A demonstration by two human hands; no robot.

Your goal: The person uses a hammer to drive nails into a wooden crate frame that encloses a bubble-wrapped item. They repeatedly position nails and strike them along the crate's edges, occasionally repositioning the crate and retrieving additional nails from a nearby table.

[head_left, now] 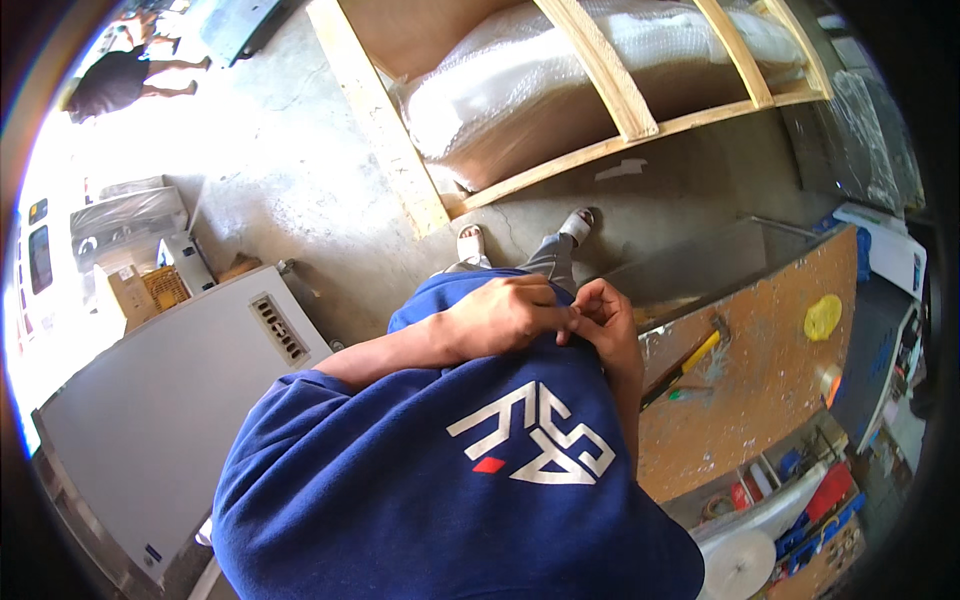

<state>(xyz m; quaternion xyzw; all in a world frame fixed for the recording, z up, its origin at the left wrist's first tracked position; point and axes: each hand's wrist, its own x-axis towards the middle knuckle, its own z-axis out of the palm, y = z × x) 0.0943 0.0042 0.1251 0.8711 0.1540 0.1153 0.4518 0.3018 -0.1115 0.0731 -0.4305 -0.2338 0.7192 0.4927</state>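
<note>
Wooden crate (603, 75) far; workbench (760, 400) right; blue shirt (400, 480) near. Left hand (520, 312), right hand (608, 318) meet before shirt, fingers pinched; anything between them, cannot tell. Seemingly fine fingertip work in hand; next move calls for light, steady pinch.

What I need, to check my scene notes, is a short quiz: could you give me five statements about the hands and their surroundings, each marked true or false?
1. The left hand and right hand are close together in front of the blue shirt. True.
2. The hammer lies on the floor. False: the hammer lies on the brown worktop.
3. The bubble-wrapped bundle is inside a wooden frame. True.
4. The yellow crumpled thing is left of the hammer in the picture. False: it is right of it.
5. The person wears light open-toed sandals. True.
</note>
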